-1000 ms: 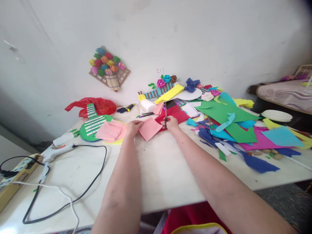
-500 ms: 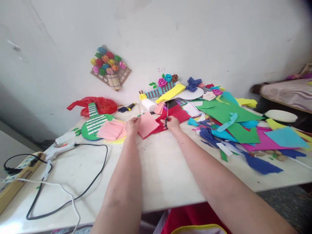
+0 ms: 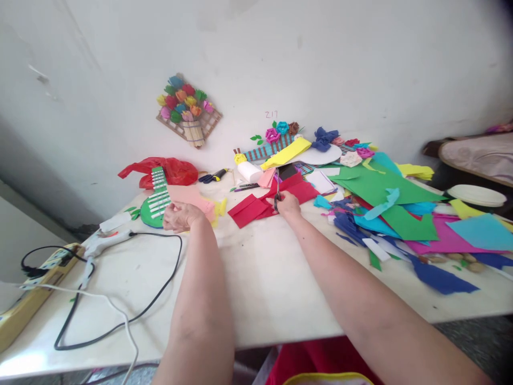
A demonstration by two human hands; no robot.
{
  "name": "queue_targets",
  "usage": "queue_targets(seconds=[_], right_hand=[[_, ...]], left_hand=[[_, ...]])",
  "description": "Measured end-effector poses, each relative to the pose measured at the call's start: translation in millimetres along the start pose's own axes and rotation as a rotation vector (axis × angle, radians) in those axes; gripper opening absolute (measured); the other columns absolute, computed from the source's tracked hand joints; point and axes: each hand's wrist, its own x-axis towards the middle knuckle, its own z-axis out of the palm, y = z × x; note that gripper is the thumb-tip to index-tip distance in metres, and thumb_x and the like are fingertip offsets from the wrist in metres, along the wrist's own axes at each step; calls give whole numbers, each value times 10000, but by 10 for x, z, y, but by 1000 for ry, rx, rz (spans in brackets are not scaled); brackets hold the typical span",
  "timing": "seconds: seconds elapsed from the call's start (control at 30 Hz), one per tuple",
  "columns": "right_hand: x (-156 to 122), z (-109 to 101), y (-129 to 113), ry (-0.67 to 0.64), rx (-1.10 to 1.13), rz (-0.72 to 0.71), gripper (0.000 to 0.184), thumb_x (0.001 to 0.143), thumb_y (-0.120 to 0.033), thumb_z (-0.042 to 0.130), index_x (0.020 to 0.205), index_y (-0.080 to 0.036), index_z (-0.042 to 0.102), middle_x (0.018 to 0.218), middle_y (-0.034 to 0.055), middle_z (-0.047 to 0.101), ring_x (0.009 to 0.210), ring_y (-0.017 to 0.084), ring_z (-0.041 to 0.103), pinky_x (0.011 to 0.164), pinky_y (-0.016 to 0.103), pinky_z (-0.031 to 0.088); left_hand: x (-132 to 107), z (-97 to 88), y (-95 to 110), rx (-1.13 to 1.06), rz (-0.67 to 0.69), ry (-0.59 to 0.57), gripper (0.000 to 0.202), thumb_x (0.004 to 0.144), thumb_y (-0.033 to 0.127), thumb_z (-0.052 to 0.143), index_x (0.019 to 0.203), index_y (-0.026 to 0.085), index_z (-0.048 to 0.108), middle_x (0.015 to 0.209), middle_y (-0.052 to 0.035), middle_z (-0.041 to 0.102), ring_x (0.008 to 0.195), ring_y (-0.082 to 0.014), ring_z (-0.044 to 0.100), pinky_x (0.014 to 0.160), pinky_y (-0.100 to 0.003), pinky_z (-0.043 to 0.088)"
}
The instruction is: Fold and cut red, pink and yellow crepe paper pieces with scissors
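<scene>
In the head view my left hand is at the left of the table, in front of the green guitar-shaped cutout with white strips on it. Its fingers are closed on pink paper, which partly hides the cutout's body. My right hand grips a pair of scissors by the dark handles, blades pointing away from me. Under and beside the scissors lie red paper pieces. Yellow paper shows at the right edge of the pink paper.
A glue gun with its looped black cord lies left, near a power strip. Behind are a red plastic bag and pliers. Coloured paper scraps, including a green sheet, cover the right side.
My left hand has carried the pink paper leftward from the red pieces to the green cutout, uncovering the red paper. My right hand stays at the red paper with the scissors.
</scene>
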Motion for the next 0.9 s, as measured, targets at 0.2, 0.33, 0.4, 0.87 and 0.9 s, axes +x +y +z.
queue_targets(seconds=[0.2, 0.33, 0.4, 0.87, 0.9], right_hand=[[-51, 19, -40, 105, -132, -28, 268, 655, -414, 665, 837, -224, 613, 715, 34, 651, 697, 184, 624, 559, 246, 437], [-65, 5, -77, 144, -244, -54, 290, 652, -483, 638, 784, -225, 644, 719, 46, 649, 701, 196, 619, 574, 258, 427], [-72, -21, -105, 164, -281, -51, 332, 656, -514, 622, 822, -228, 653, 742, 50, 653, 713, 200, 618, 589, 264, 427], [-132, -193, -253, 290, -462, -16, 365, 757, -481, 513, 1008, -240, 626, 939, 59, 668, 917, 235, 590, 745, 319, 439], [-127, -215, -255, 294, -471, -16, 362, 763, -465, 508, 1018, -237, 625, 943, 63, 668, 916, 234, 590, 747, 318, 438]], left_hand=[[-44, -24, 25, 38, 345, -313, 460, 860, 296, 267, 1298, 169, 328, 1247, -184, 454, 1239, -348, 294, 951, -568, 225], [-210, 134, 23, 70, 564, -353, 343, 828, 313, 391, 1100, 167, 541, 1098, -156, 577, 1152, -306, 401, 981, -498, 218], [-315, 231, -17, 168, 695, -563, 269, 802, 333, 460, 964, 182, 612, 958, -139, 634, 1097, -302, 453, 986, -503, 208], [-531, 360, -220, 467, 1084, -873, 236, 734, 441, 564, 756, 218, 639, 1118, -100, 592, 1158, -325, 383, 994, -546, 159], [-524, 373, -223, 436, 1072, -869, 213, 713, 423, 593, 724, 214, 630, 1079, -102, 606, 1130, -320, 410, 977, -521, 207]])
